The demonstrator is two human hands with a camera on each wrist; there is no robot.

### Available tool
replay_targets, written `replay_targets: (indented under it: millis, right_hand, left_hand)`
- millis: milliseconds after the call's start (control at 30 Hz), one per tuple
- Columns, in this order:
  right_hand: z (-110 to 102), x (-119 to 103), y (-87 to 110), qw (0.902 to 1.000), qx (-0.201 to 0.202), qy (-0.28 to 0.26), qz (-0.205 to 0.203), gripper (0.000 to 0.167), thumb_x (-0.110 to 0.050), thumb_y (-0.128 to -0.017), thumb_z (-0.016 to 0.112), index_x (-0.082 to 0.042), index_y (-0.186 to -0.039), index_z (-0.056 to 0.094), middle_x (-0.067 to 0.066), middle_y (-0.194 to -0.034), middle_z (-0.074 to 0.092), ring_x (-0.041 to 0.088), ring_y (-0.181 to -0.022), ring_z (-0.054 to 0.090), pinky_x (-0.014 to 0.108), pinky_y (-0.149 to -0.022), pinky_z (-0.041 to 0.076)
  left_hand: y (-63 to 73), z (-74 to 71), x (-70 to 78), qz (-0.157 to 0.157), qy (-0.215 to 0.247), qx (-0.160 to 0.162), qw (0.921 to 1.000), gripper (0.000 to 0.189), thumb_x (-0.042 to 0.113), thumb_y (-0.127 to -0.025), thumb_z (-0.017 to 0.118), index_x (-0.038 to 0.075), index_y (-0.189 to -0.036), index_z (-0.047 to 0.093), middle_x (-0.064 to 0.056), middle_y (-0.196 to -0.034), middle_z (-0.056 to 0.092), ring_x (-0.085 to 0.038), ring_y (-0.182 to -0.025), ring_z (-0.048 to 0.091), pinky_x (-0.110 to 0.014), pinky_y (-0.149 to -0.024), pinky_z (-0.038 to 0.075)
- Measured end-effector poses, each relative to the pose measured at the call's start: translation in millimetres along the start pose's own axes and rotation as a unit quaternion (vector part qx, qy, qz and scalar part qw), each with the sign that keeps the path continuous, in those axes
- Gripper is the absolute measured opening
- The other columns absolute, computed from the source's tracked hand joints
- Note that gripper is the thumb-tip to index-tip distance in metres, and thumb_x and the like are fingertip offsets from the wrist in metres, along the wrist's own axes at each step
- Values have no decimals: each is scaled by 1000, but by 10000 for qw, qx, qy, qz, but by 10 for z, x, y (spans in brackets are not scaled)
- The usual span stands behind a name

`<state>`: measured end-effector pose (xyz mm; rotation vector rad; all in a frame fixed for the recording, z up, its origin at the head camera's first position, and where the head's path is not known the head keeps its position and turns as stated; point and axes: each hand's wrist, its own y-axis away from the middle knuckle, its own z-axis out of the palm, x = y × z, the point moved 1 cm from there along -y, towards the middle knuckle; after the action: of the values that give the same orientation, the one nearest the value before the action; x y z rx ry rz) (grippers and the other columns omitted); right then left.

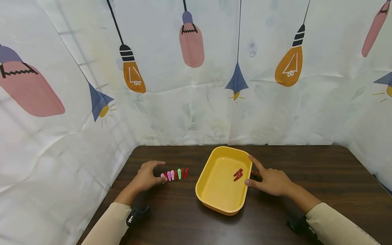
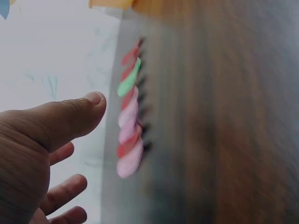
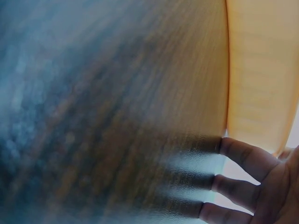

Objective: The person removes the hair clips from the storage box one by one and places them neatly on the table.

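Observation:
A row of several snap hair clips (image 1: 172,175) in pink, red and green lies on the table to the left. Over the row's left end is my left hand (image 1: 148,177), its thumb tip overlapping the end clips in the head view. The left wrist view shows its thumb (image 2: 70,116) straight and fingers spread beside the row, holding nothing. A yellow tray (image 1: 211,194) stands mid-table with two red hair clips (image 1: 238,174) inside. At its right rim, my right hand (image 1: 271,180) has thumb and index finger spread along the edge, its other fingers (image 3: 243,156) down beside the tray wall.
The dark wooden table (image 1: 171,217) ends at the back against a white curtain (image 1: 183,119) printed with hanging lamps. The curtain also runs along the left and right sides. Both wrists wear a dark strapped device.

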<state>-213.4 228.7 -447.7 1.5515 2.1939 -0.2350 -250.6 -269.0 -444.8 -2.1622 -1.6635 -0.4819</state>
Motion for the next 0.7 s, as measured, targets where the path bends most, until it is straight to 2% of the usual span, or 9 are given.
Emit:
replay_targets:
  millis: [200, 433, 700]
  right_hand:
    - [-8, -3, 4, 10000, -17, -45, -2, 104, -73, -93, 55, -29, -166, -4, 4, -136, 66, 16, -65, 64, 36, -48, 42]
    - [-5, -3, 6, 10000, -14, -34, 11, 104, -74, -92, 55, -30, -166, -5, 3, -136, 66, 16, -67, 65, 36, -49, 43]
    - [-9, -9, 6, 10000, -32, -36, 48, 105, -75, -91, 54, -29, -166, -3, 4, -136, 66, 15, -64, 63, 36, -48, 41]
  left_hand:
    - [-84, -34, 262, 365, 143, 100, 9992, 59, 25, -85, 86, 9, -138, 64, -19, -144, 54, -51, -135, 39, -75, -104, 28]
    - [-183, 5, 581, 681, 543, -186, 9960, 62, 27, -88, 84, 10, -143, 59, -15, -146, 52, -43, -137, 42, -66, -105, 38]
    - [-293, 34, 932, 951, 703, -469, 9919, 63, 34, -89, 83, 19, -145, 57, -7, -150, 49, -36, -140, 41, -61, -107, 40]
